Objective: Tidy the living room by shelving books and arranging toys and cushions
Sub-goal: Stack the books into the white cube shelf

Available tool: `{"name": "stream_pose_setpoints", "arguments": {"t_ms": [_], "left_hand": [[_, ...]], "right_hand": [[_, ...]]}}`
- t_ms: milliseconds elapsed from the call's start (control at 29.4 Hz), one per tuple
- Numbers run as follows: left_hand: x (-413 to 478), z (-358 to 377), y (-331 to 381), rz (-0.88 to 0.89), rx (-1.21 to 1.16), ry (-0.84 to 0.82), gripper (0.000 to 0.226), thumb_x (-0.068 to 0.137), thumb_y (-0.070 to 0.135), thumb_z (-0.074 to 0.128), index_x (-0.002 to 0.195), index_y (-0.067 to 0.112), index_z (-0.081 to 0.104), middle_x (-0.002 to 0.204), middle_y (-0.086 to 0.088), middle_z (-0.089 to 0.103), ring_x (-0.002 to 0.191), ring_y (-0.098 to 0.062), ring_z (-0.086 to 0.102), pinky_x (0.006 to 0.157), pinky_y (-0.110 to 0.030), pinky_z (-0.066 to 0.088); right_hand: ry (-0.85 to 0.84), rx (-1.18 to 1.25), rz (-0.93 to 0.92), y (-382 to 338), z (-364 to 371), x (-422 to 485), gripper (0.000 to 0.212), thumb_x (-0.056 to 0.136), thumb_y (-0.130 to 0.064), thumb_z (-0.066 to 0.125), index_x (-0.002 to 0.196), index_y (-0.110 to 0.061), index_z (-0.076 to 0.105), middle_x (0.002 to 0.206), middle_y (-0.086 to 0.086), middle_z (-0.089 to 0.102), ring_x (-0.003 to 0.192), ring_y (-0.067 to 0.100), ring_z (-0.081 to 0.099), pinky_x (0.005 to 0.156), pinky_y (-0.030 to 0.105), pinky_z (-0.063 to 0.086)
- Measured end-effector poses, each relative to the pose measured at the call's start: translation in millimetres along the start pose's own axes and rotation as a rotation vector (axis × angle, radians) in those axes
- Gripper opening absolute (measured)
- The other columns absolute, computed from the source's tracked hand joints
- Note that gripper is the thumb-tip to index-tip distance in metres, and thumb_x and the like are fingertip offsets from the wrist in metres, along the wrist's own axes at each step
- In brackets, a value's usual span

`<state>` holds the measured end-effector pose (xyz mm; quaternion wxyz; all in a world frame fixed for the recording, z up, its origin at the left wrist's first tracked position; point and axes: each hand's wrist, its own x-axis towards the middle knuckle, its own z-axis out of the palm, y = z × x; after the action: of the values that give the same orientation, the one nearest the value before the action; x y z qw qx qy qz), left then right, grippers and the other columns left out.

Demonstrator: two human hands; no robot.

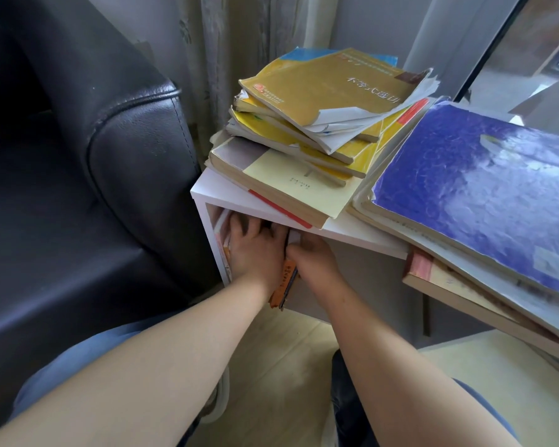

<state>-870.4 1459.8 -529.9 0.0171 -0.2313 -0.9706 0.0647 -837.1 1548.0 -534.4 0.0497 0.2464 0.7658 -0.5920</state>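
A white open-fronted shelf unit (352,235) stands beside a dark sofa. In its left compartment several books stand upright. My left hand (255,250) reaches into that compartment, fingers curled over the tops of the upright books (221,243). My right hand (310,261) is right beside it and grips an orange-spined book (284,280) that stands upright between the two hands. On the shelf's top lies a messy stack of yellow books (317,124). To the right lies a second stack topped by a blue-covered book (478,195), hanging over the shelf's edge.
The dark leather sofa arm (136,150) presses close against the shelf's left side. A curtain (239,37) hangs behind. Pale wooden floor (281,356) lies below, with my knees and a shoe near the bottom edge.
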Motion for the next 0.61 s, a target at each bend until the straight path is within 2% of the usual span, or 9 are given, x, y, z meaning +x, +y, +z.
{"name": "stream_pose_setpoints", "arguments": {"t_ms": [68, 238, 374, 442, 511, 613], "left_hand": [[1, 2, -2, 0.013, -0.036, 0.037, 0.058, 0.094, 0.029, 0.037, 0.148, 0.020, 0.017, 0.136, -0.003, 0.051, 0.142, -0.032, 0.009, 0.114, -0.052, -0.002], [3, 11, -4, -0.062, -0.258, 0.148, 0.053, 0.092, 0.037, 0.041, 0.143, 0.027, 0.032, 0.143, -0.005, 0.043, 0.142, -0.035, 0.010, 0.112, -0.042, -0.007], [-8, 9, -9, 0.007, -0.253, 0.277, 0.043, 0.088, 0.037, 0.048, 0.131, 0.030, 0.048, 0.115, -0.004, 0.063, 0.128, -0.034, 0.035, 0.108, -0.038, 0.005], [-18, 5, -11, 0.057, -0.216, 0.213, 0.039, 0.092, 0.037, 0.042, 0.131, 0.031, 0.045, 0.117, -0.003, 0.060, 0.127, -0.031, 0.034, 0.110, -0.040, 0.007], [-22, 4, -14, 0.106, -0.143, 0.129, 0.040, 0.095, 0.036, 0.037, 0.133, 0.027, 0.039, 0.127, -0.004, 0.053, 0.133, -0.030, 0.025, 0.113, -0.043, 0.006], [-22, 2, -23, 0.215, -0.008, 0.017, 0.058, 0.089, 0.045, 0.048, 0.138, 0.020, 0.031, 0.148, -0.011, 0.028, 0.141, -0.034, 0.005, 0.114, -0.049, -0.001]], "right_hand": [[0.012, 0.009, 0.011, 0, 0, 2, 0.016, 0.081, -0.007, 0.047, 0.068, -0.013, 0.040, 0.058, 0.000, 0.039, 0.057, 0.015, 0.039, 0.054, 0.026, 0.030], [0.066, 0.005, -0.007, 2, 0, 0, 0.016, 0.082, -0.009, 0.048, 0.068, -0.014, 0.039, 0.061, 0.000, 0.040, 0.058, 0.014, 0.038, 0.053, 0.025, 0.028], [0.068, -0.012, -0.036, 2, 0, -1, 0.005, 0.082, -0.010, 0.047, 0.077, -0.012, 0.049, 0.068, 0.003, 0.050, 0.065, 0.015, 0.046, 0.056, 0.025, 0.033], [0.036, -0.001, -0.049, 1, 1, -3, 0.007, 0.082, -0.009, 0.047, 0.084, -0.008, 0.053, 0.076, 0.009, 0.057, 0.070, 0.016, 0.052, 0.061, 0.026, 0.038], [0.005, 0.027, -0.063, 2, 3, -4, 0.018, 0.084, -0.010, 0.047, 0.097, -0.009, 0.059, 0.091, 0.013, 0.065, 0.082, 0.020, 0.060, 0.069, 0.029, 0.046], [-0.013, 0.034, -0.075, 2, 5, -3, 0.027, 0.082, -0.012, 0.047, 0.106, -0.014, 0.059, 0.099, 0.013, 0.066, 0.092, 0.022, 0.062, 0.076, 0.032, 0.049]]}}
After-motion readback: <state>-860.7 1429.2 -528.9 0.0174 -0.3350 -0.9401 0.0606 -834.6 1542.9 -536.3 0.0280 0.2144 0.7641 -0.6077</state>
